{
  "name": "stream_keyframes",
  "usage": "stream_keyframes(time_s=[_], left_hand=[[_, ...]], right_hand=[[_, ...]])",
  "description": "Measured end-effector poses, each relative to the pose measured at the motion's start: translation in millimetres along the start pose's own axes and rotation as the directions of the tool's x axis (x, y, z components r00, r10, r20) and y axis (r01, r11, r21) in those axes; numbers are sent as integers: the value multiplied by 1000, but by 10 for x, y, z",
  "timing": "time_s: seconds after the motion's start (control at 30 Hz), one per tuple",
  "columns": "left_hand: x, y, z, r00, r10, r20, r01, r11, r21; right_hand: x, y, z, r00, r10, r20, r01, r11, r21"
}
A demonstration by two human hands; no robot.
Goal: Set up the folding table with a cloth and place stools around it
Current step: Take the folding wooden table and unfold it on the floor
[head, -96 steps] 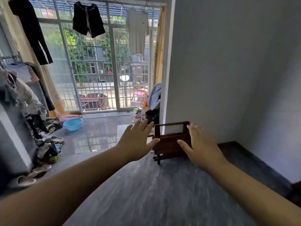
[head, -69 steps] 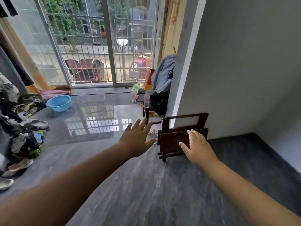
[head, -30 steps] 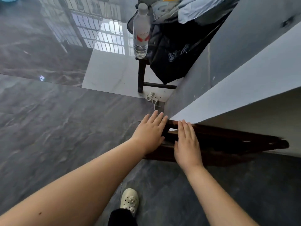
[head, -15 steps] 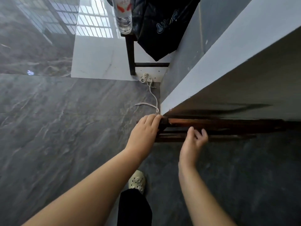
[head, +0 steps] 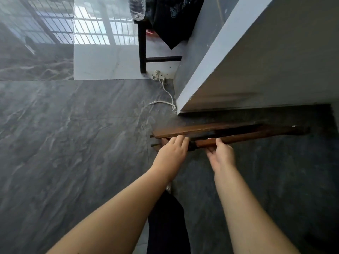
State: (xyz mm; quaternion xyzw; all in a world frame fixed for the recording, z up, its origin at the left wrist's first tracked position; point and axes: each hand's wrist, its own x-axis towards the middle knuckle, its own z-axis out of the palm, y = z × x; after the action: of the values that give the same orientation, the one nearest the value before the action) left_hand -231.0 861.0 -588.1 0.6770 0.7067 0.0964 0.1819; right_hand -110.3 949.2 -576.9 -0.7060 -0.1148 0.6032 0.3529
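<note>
A person bends over a folded wooden table (head: 201,129) that stands on edge on the dark marble floor (head: 73,143), just in front of the foot of a white wall (head: 211,57) corner. The left hand (head: 171,153) takes the table's near left end, its grip curled over the top edge with the fingers hooked across the wood. The right hand (head: 222,154), just beside it, closes its grip round the nearer wooden bar, fingers over the top and thumb beneath. A white cord (head: 166,92) trails across the floor from the wall corner towards a dark chair (head: 142,52). The chair carries a clear plastic bottle (head: 136,8) and a black garment (head: 174,21). A dark trouser leg (head: 167,226) shows between the two forearms.
</note>
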Motion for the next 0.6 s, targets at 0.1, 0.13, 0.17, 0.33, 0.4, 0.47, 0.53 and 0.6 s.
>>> stream_keyframes(time_s=[0.1, 0.13, 0.17, 0.33, 0.4, 0.47, 0.53, 0.6], left_hand=[[-800, -73, 128, 994, -46, 97, 50, 998, -29], [-1095, -134, 167, 993, -77, 88, 80, 996, -37], [-1399, -203, 192, 990, -113, 80, 118, 991, -56], [-2932, -457, 270, 967, -236, 93, 247, 959, -139], [-3535, -498, 313, 956, -278, 92, 290, 945, -151], [-4090, -509, 372, 945, -317, 86, 327, 929, -175], [-4623, -491, 433, 932, -357, 64, 362, 908, -209], [-5107, -484, 500, 917, -396, 52, 397, 888, -231]], right_hand=[[-406, 606, -253, 999, 29, 35, -28, 999, -26], [-559, 837, -315, 998, 33, 54, -31, 999, -41], [-723, 1079, -362, 997, 37, 74, -33, 998, -54], [-1633, 2186, -577, 989, 64, 136, -47, 991, -124], [-2009, 2572, -712, 985, 72, 159, -43, 982, -182], [-2333, 2944, -867, 979, 80, 186, -34, 971, -239], [-2616, 3322, -1058, 971, 83, 222, -16, 957, -288], [-2793, 3699, -1237, 963, 74, 261, 21, 939, -343]])
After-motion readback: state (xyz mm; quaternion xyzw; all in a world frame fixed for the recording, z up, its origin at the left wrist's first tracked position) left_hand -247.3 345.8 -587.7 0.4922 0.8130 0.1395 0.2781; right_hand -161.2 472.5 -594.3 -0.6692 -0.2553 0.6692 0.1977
